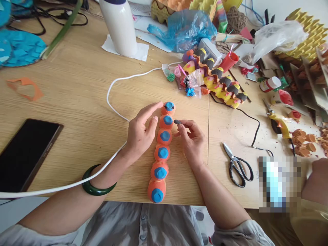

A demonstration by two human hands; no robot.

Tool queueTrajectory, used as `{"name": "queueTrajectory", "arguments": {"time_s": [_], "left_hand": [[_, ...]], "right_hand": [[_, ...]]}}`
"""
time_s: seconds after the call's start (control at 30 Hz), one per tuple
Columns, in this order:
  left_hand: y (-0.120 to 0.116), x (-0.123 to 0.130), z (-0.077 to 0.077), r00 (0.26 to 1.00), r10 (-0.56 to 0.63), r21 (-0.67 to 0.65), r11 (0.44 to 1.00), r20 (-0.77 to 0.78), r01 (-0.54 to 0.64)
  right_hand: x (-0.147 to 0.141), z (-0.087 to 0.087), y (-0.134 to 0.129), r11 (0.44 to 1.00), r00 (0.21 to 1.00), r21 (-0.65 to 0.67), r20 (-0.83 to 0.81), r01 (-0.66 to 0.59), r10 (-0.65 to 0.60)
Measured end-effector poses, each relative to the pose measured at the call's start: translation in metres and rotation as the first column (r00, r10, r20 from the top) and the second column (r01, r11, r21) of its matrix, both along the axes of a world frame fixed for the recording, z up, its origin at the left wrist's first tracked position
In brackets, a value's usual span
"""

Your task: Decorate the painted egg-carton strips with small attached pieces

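Observation:
A strip of orange-painted egg carton cups (153, 187) lies lengthwise before me, with a flattened blue disc on each cup. The farthest cup (173, 111) has small dark marks on its blue disc. On the strip's left, my left hand (141, 131) is open, fingers stretched and thumb apart, its fingertips close to that farthest cup; whether they touch it I cannot tell. My right hand (191, 140), on the other side, pinches a small dark grey piece of clay (177, 121) between thumb and index finger, level with the second cup.
Scissors (233, 164) lie right of my right arm, a phone (28, 153) at left. A white cable (110, 85) crosses the table and my left wrist. Painted carton strips (217, 78), a blue bag (189, 30) and pliers (279, 124) lie beyond. Another person's arm (316, 181) is at right.

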State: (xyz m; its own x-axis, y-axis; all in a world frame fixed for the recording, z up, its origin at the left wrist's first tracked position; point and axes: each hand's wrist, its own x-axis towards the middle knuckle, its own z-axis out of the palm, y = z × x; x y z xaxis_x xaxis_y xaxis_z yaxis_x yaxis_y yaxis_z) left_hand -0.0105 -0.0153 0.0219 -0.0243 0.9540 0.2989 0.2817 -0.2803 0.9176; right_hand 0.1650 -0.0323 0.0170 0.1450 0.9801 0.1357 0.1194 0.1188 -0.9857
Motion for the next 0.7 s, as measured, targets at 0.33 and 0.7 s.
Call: {"name": "queueTrajectory", "arguments": {"time_s": [0.33, 0.7], "left_hand": [[-0.0014, 0.0013, -0.0023, 0.998, -0.062, -0.072, 0.995, 0.013, 0.063], [0.0054, 0.0, -0.0082, 0.995, -0.091, -0.091, 0.991, 0.026, 0.093]], "right_hand": [[-0.0023, -0.0055, 0.0016, 0.998, 0.99, -0.051, -0.134, -0.039, 0.032], [-0.0026, -0.0048, -0.0004, 0.994, 0.993, -0.07, -0.085, -0.089, 0.083]]}}
